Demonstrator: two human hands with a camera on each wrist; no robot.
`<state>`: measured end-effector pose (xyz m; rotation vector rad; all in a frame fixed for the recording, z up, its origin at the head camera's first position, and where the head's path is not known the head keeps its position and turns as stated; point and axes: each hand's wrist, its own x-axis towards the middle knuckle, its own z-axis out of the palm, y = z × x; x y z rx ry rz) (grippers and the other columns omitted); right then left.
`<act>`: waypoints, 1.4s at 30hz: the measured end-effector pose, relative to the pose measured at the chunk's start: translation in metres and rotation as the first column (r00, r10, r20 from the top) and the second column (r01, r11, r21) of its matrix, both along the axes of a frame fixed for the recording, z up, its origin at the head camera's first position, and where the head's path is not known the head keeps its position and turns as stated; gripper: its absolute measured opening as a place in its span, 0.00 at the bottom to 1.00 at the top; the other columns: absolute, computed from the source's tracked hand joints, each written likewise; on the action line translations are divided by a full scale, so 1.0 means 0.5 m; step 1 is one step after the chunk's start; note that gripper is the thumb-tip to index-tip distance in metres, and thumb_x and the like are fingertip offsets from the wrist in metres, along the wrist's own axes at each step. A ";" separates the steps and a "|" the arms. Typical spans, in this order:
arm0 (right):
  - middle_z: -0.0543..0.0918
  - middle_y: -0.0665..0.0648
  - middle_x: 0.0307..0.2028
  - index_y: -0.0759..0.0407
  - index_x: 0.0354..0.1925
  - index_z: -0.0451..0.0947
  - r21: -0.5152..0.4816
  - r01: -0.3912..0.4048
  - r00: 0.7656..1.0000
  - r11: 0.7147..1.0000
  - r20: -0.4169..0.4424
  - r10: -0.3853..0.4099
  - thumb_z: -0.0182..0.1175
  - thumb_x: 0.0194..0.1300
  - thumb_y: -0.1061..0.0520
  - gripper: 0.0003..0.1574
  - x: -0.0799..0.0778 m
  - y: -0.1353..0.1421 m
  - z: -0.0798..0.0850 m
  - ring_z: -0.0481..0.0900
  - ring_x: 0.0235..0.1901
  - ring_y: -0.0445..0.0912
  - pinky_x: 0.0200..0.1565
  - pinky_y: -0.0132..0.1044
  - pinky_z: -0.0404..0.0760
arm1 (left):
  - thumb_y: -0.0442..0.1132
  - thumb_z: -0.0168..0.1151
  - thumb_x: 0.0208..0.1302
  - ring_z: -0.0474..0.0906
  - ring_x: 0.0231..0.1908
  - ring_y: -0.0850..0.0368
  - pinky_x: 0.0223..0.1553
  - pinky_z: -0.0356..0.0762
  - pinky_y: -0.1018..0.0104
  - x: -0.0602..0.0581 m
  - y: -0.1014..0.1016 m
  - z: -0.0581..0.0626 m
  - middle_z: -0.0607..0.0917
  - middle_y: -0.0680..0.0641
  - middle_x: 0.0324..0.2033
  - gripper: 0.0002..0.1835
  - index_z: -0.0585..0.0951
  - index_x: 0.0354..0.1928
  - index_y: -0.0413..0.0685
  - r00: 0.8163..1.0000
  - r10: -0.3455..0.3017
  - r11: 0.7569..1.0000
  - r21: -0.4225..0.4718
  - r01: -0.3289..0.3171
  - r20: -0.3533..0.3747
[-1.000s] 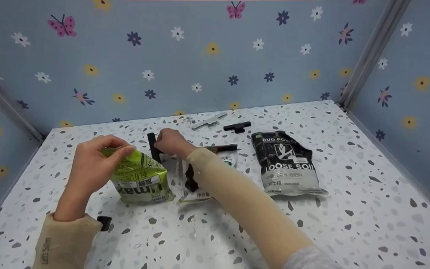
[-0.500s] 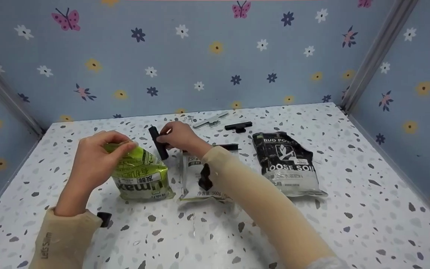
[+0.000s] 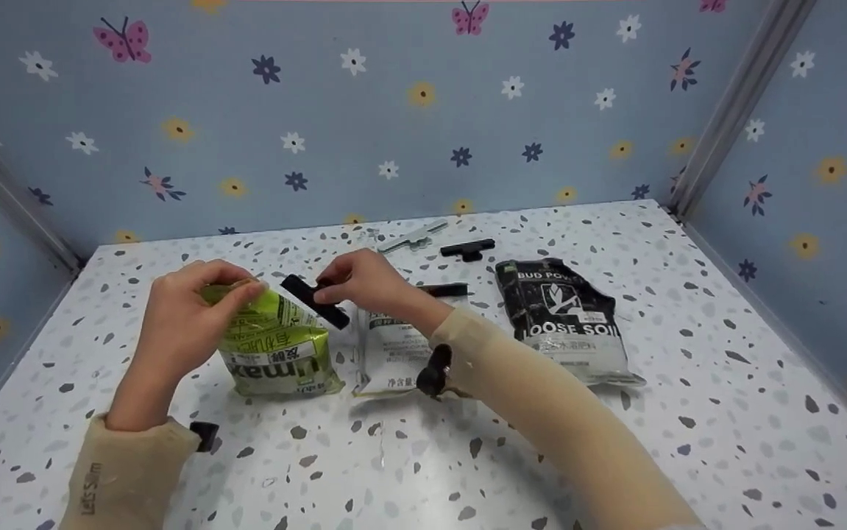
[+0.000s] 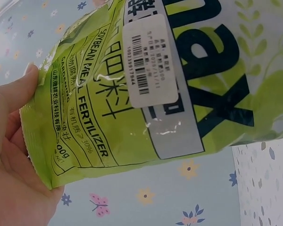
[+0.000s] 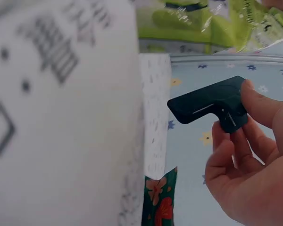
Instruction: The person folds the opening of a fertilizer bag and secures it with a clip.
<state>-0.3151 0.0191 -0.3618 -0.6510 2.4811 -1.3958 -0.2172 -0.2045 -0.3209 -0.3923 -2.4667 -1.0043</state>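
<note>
My left hand (image 3: 191, 302) pinches the top edge of a green soybean meal fertilizer bag (image 3: 283, 357), which stands on the table. The bag's printed front (image 4: 108, 94) fills much of the left wrist view, with the thumb against its end seam. My right hand (image 3: 379, 283) grips a long black bag clip (image 3: 302, 289) by its handle, just right of the green bag's top. Thumb and fingers squeeze the clip (image 5: 210, 100) in the right wrist view. Whether its jaws are parted is hard to tell.
A white bag (image 3: 386, 353), with a black strip (image 3: 452, 289) along its top, lies beneath the right forearm. To its right lies a black and grey "Loose Soil" bag (image 3: 566, 316). A grey clip (image 3: 416, 237) and another black clip (image 3: 467, 249) lie near the back wall.
My right hand has lifted the black clip and tilted it from near upright to slanting, drawing it towards the green bag's top. My left hand keeps its pinch on the bag.
</note>
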 end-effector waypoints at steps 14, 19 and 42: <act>0.85 0.52 0.31 0.55 0.38 0.86 -0.160 -0.004 1.000 0.987 -0.010 0.003 0.72 0.59 0.59 0.07 0.047 0.030 0.045 0.80 0.31 0.50 0.29 0.36 0.78 | 0.46 0.68 0.66 0.78 0.34 0.62 0.34 0.72 0.77 0.000 -0.004 0.001 0.86 0.49 0.35 0.10 0.87 0.38 0.45 1.000 -0.006 1.000 0.009 0.006 0.013; 0.85 0.52 0.31 0.56 0.37 0.86 -0.185 -0.049 0.998 0.982 -0.038 0.042 0.72 0.59 0.60 0.07 0.054 0.026 0.046 0.77 0.26 0.41 0.29 0.33 0.76 | 0.46 0.67 0.67 0.79 0.34 0.62 0.33 0.72 0.77 -0.001 -0.004 0.004 0.86 0.48 0.35 0.11 0.88 0.39 0.44 1.000 0.001 1.000 0.011 -0.002 0.015; 0.87 0.47 0.32 0.59 0.43 0.86 -0.195 -0.114 0.987 0.974 -0.136 0.088 0.73 0.60 0.57 0.13 0.061 -0.021 0.038 0.84 0.34 0.43 0.39 0.34 0.80 | 0.38 0.69 0.65 0.71 0.37 0.61 0.39 0.67 0.69 -0.011 0.012 0.001 0.79 0.48 0.33 0.09 0.89 0.39 0.37 0.995 0.028 0.996 0.082 -0.020 -0.095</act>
